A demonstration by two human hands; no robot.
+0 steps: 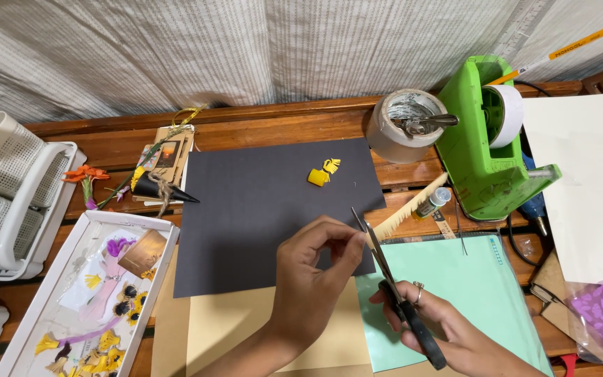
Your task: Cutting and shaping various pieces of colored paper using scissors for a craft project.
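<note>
My left hand (315,276) pinches one end of a long cream paper strip (413,202) that has a fringe cut along one side; the strip runs up to the right. In my right hand (448,324) are black-handled scissors (399,300), their blades slightly apart at the strip next to my left fingertips. Both hands hover over the lower edge of a black paper sheet (246,209). On that sheet lie small yellow fringed paper pieces (322,171).
A green tape dispenser (486,139) and a white tape roll (406,126) stand at the back right. A mint-green sheet (476,286) and a tan sheet (232,321) lie underneath. A white tray (36,307) of paper flowers sits at the left, beside white baskets (8,188).
</note>
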